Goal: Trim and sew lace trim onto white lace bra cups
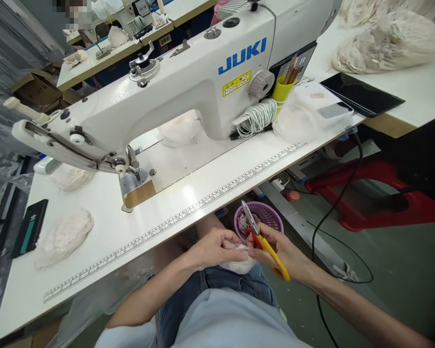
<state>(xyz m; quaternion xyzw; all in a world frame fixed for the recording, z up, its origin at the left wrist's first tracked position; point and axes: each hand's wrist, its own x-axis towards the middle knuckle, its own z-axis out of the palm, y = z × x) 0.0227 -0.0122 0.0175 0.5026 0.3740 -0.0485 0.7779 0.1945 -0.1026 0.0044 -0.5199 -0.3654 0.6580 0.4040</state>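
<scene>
Over my lap, my left hand (217,247) pinches a small white cloth piece (239,263) that rests on my jeans. My right hand (281,251) grips yellow-handled thread snips (263,239) with a red pivot, blades pointing up and left, close to the cloth. Both hands meet just below the front edge of the white sewing table (188,212). A white JUKI sewing machine (188,82) stands on the table beyond them.
A purple basket (268,217) with scraps sits under the table by my knee. Piles of white pieces (63,237) and a black phone (31,227) lie at the table's left. A yellow cup (283,89), cord coil, plastic bag, black tablet (360,94) and red stool (369,193) are to the right.
</scene>
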